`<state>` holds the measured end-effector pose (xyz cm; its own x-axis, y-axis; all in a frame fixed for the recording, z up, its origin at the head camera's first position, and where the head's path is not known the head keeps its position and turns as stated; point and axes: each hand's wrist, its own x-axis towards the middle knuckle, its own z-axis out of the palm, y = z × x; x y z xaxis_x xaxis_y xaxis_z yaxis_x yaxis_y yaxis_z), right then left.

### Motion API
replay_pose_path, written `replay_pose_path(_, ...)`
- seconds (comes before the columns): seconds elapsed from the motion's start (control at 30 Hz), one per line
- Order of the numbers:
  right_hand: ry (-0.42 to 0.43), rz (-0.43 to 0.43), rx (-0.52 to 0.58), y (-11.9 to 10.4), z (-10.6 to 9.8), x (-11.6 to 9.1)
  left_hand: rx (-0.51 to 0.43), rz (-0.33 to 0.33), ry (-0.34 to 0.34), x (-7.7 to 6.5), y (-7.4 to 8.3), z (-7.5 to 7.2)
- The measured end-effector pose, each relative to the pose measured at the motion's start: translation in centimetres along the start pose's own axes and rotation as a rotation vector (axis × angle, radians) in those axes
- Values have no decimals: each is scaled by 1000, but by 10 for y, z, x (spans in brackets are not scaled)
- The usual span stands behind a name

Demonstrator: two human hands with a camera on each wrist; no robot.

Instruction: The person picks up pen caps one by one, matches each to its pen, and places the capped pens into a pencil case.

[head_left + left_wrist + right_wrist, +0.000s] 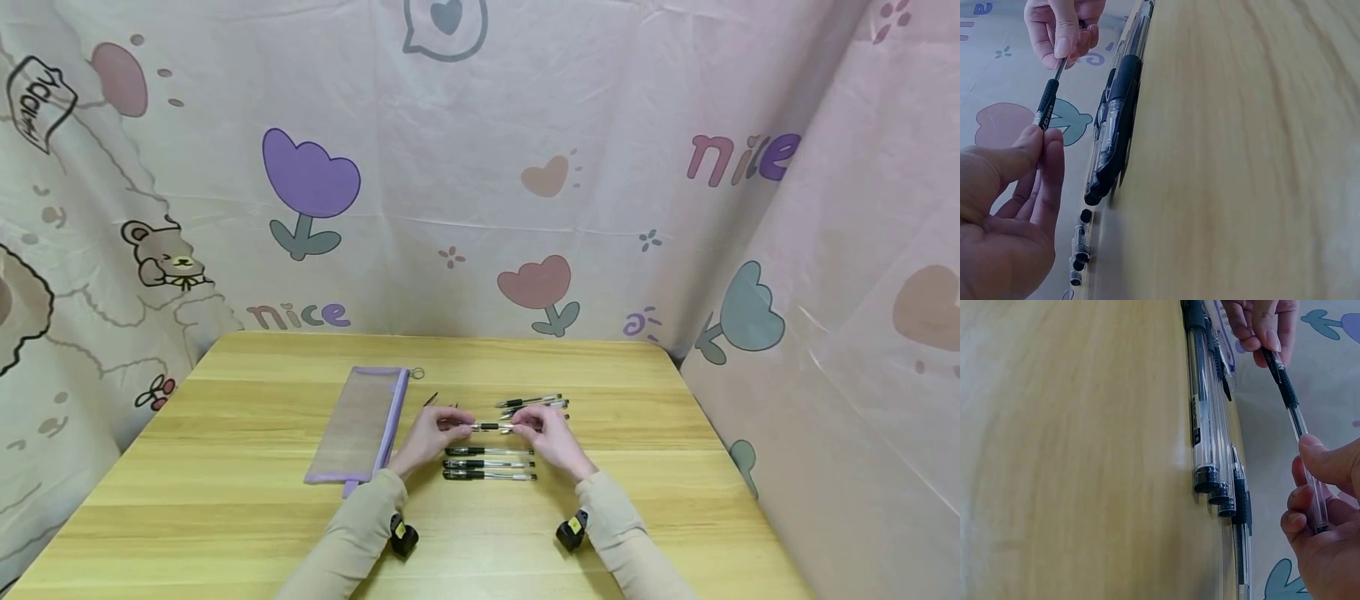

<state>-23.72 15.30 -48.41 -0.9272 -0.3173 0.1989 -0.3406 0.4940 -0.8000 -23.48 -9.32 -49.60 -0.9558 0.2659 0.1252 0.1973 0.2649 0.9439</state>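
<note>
Both hands hold one clear gel pen [489,427] with a black grip, level above the table. My left hand [432,437] pinches its capped end between thumb and fingers; the fingertips hide part of the cap. At the other end, my right hand [550,435] grips the clear barrel [1317,494], its fingers curled round it. Nearer the body, three capped pens [487,463] lie side by side. Beyond the right hand are several pens without caps [528,402], partly covered by that hand. Small clear caps with black ends [1081,244] lie past the left hand.
A mesh zip pouch [347,425] with purple edging lies flat left of the left hand, a metal ring [417,373] at its zip end. The wooden table [225,467] meets a printed curtain [450,208] at the back and sides.
</note>
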Motion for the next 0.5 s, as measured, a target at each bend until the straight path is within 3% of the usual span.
replay_pose_path(0.5, 25, -8, -91, -9, 5, 2, 8, 11, 28, -5, -1, 1)
